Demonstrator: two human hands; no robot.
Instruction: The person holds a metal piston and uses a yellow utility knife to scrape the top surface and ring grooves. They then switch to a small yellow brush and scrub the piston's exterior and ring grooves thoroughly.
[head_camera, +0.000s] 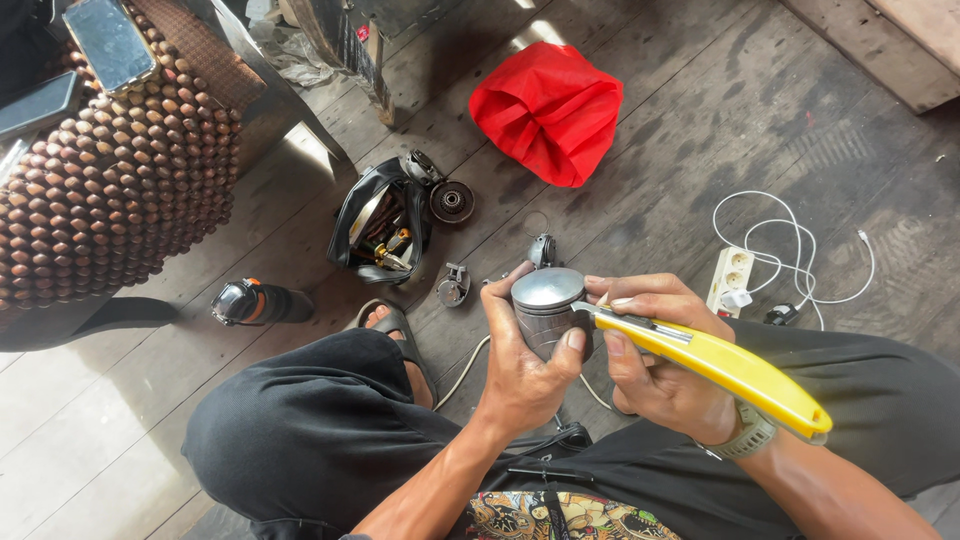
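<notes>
Left hand is clenched round a short grey metal cylinder w/ domed top, held above the lap over the dark plank floor; right hand grips a yellow plastic utility knife, its tip touching the cylinder's upper right edge. Beyond the cylinder: open black tool pouch to its upper left, crumpled red fabric bag farther back, white power strip w/ white cable to its right.
</notes>
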